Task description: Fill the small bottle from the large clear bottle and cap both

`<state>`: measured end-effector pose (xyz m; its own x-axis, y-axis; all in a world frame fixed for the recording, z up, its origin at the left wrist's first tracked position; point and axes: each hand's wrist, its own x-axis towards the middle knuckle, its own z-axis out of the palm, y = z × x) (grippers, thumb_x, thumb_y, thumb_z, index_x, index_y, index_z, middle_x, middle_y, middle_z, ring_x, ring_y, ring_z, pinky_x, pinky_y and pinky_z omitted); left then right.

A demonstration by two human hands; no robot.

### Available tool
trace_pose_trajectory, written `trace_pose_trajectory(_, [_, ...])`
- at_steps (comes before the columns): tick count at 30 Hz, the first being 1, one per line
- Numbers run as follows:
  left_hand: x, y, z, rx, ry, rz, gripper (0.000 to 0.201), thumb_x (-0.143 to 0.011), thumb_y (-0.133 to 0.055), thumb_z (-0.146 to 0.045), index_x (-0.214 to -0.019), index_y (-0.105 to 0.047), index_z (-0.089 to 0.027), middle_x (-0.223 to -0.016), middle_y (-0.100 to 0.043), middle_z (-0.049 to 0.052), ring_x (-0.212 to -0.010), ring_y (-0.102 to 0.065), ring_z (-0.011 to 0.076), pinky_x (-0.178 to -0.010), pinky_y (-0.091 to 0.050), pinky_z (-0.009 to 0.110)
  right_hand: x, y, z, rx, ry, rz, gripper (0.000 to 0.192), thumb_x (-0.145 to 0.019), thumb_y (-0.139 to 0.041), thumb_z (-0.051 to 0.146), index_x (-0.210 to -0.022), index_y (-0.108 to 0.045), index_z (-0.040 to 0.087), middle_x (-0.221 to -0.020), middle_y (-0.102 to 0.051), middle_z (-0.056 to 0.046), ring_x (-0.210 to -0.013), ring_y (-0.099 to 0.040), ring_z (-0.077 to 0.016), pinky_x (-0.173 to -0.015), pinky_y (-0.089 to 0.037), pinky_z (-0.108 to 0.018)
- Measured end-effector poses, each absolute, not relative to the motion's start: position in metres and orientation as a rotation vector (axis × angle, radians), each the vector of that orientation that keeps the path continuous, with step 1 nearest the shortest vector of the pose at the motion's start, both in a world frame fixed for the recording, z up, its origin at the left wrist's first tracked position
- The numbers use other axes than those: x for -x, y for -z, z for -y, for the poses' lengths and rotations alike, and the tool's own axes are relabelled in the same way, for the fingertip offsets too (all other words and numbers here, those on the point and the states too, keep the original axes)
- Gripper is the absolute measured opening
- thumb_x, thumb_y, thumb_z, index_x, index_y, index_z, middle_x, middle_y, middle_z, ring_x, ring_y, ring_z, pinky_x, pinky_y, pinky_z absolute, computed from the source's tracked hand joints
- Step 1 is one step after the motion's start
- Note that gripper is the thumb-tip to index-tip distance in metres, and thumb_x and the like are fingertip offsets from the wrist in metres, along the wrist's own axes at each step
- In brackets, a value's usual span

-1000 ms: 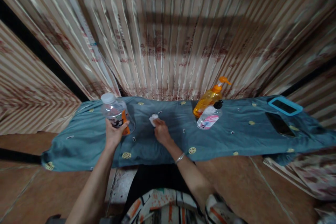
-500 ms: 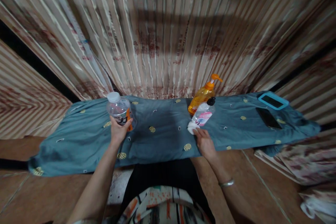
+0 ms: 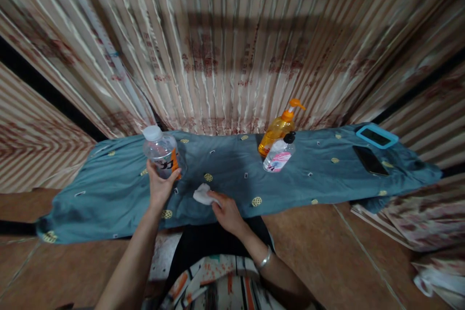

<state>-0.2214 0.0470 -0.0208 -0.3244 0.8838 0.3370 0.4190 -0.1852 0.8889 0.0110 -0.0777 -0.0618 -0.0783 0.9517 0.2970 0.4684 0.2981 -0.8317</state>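
Holding clear bottle (image 3: 162, 154) left hand (image 3: 159, 187), right hand (image 3: 227, 211) pressing white cloth (image 3: 202, 194)

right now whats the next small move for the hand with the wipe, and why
Probably slide the white wipe on along the blue cloth. The right hand presses it flat near the front edge, and the left hand grips the bottle clear of it, so nothing blocks the wipe.
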Motion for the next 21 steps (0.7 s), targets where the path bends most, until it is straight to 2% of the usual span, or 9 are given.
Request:
trace_pose_trajectory(2, [0.227, 0.022, -0.033, -1.390, -1.528, -1.699, 0.121, -0.070, -0.093, -0.049, -0.166, -0.026, -0.019, -0.172, -0.043, 0.024, -0.164, -0.042, 0.0375, -0.136, -0.034, 0.057, -0.013, 0.056, 0.064, 1.267, -0.792, 1.622, 0.034, -0.107, -0.072, 0.041, -0.133, -0.070, 0.019, -0.128, -0.074, -0.009, -0.106, -0.076, -0.0230, -0.091, -0.066, -0.043])
trace_pose_trajectory(4, [0.231, 0.023, -0.015, -1.372, -1.540, -1.718, 0.119, -0.077, -0.089, -0.052, -0.168, -0.021, -0.018, -0.176, -0.037, 0.025, -0.167, -0.036, 0.0379, -0.137, -0.030, 0.060, -0.030, 0.052, 0.053, 1.273, -0.830, 1.550, 0.037, -0.107, -0.072, 0.042, -0.136, -0.069, 0.019, -0.129, -0.074, -0.009, -0.105, -0.076, -0.0231, -0.090, -0.066, -0.043])
trace_pose_trajectory(6, [0.231, 0.024, 0.003, -1.378, -1.576, -1.729, 0.117, -0.080, -0.088, -0.053, -0.169, -0.022, -0.017, -0.177, -0.034, 0.026, -0.168, -0.033, 0.0397, -0.137, -0.030, 0.063, -0.052, 0.049, 0.048, 1.320, -0.803, 1.489, 0.039, -0.107, -0.071, 0.042, -0.139, -0.068, 0.020, -0.136, -0.072, -0.010, -0.113, -0.075, -0.0251, -0.096, -0.065, -0.047])
trace_pose_trajectory(9, [0.220, 0.031, 0.027, -1.477, -1.572, -1.747, 0.112, -0.082, -0.086, -0.056, -0.170, -0.025, -0.022, -0.178, -0.034, 0.023, -0.168, -0.032, 0.0404, -0.137, -0.028, 0.065, -0.080, 0.048, 0.055, 1.432, -0.694, 1.421, 0.041, -0.107, -0.072, 0.043, -0.141, -0.067, 0.022, -0.146, -0.067, -0.012, -0.127, -0.070, -0.0292, -0.107, -0.059, -0.054])
trace_pose_trajectory(11, [0.204, 0.038, 0.038, -1.663, -1.518, -1.700, 0.096, -0.088, -0.082, -0.056, -0.166, -0.037, -0.024, -0.172, -0.044, 0.021, -0.163, -0.041, 0.0396, -0.135, -0.033, 0.064, -0.089, 0.051, 0.065, 1.493, -0.640, 1.396, 0.041, -0.106, -0.072, 0.043, -0.142, -0.067, 0.022, -0.146, -0.068, -0.012, -0.127, -0.070, -0.0296, -0.108, -0.058, -0.055])
trace_pose_trajectory(13, [0.183, 0.044, 0.041, -1.891, -1.437, -1.571, 0.063, -0.095, -0.074, -0.051, -0.151, -0.057, -0.025, -0.153, -0.063, 0.016, -0.147, -0.059, 0.0356, -0.127, -0.048, 0.059, -0.090, 0.054, 0.075, 1.530, -0.609, 1.387, 0.041, -0.107, -0.071, 0.043, -0.141, -0.067, 0.022, -0.142, -0.070, -0.011, -0.123, -0.071, -0.0284, -0.106, -0.060, -0.054])
trace_pose_trajectory(15, [0.161, 0.049, 0.037, -2.089, -1.264, -1.403, 0.039, -0.102, -0.065, -0.042, -0.137, -0.069, -0.027, -0.139, -0.071, 0.012, -0.133, -0.068, 0.0313, -0.119, -0.056, 0.055, -0.089, 0.058, 0.085, 1.554, -0.576, 1.381, 0.041, -0.107, -0.071, 0.043, -0.142, -0.067, 0.022, -0.142, -0.070, -0.011, -0.122, -0.072, -0.0280, -0.105, -0.061, -0.053])
trace_pose_trajectory(18, [0.137, 0.056, 0.023, -2.279, -1.109, -1.265, 0.030, -0.102, -0.060, -0.034, -0.126, -0.076, -0.025, -0.128, -0.077, 0.012, -0.124, -0.071, 0.0314, -0.113, -0.059, 0.056, -0.097, 0.061, 0.102, 1.600, -0.499, 1.351, 0.042, -0.107, -0.070, 0.043, -0.143, -0.067, 0.022, -0.144, -0.069, -0.012, -0.125, -0.071, -0.0287, -0.107, -0.060, -0.054])
trace_pose_trajectory(21, [0.127, 0.066, 0.011, -2.359, -1.061, -1.247, 0.029, -0.102, -0.059, -0.031, -0.123, -0.078, -0.024, -0.125, -0.079, 0.012, -0.126, -0.071, 0.0324, -0.112, -0.060, 0.057, -0.130, 0.065, 0.127, 1.699, -0.392, 1.271, 0.043, -0.108, -0.070, 0.045, -0.144, -0.067, 0.022, -0.145, -0.070, -0.012, -0.125, -0.072, -0.0287, -0.109, -0.059, -0.055])
